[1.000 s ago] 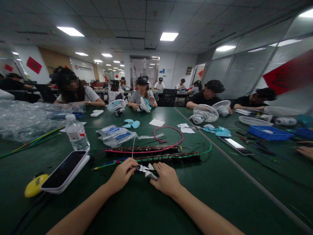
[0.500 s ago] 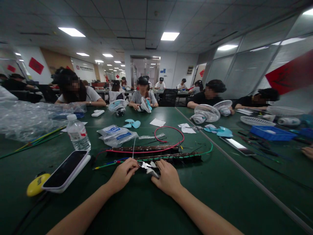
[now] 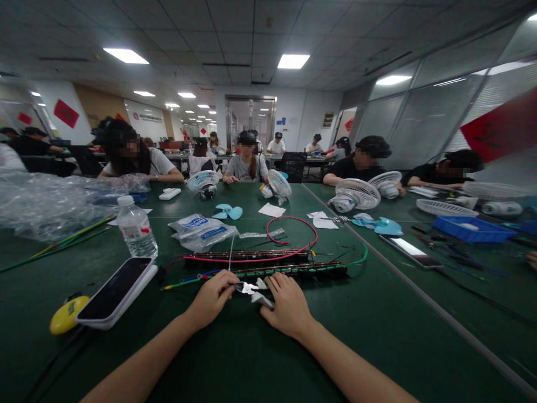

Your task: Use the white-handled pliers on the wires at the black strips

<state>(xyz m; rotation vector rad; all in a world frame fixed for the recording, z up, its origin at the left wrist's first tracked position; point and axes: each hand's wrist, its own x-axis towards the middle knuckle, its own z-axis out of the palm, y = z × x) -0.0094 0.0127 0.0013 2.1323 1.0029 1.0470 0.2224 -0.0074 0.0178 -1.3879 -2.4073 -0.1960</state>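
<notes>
My left hand (image 3: 213, 298) is closed in a pinch just in front of a black bar-shaped assembly with wires (image 3: 289, 271). A thin white strip, like a cable tie (image 3: 231, 252), rises from its fingertips. My right hand (image 3: 287, 302) is closed around the pale grey handles of a pair of pliers (image 3: 248, 287). The pliers' metal jaws point left and meet the left fingertips; what lies between the jaws is too small to tell. Behind, a second black bar (image 3: 251, 255) lies parallel, with a red wire (image 3: 316, 235) looping over it.
At left stand a water bottle (image 3: 136, 226), a phone (image 3: 115, 294) and a yellow tape measure (image 3: 69, 315). Plastic bags (image 3: 201, 232), a blue fan blade (image 3: 227, 211) and fan parts (image 3: 356, 193) lie farther back. A blue tray (image 3: 474, 228) sits right. Several people work around the table.
My hands and the pliers stay nearly in place. Across the table, a person's fan has moved to the right and now rests on the tabletop. The view has shifted slightly.
</notes>
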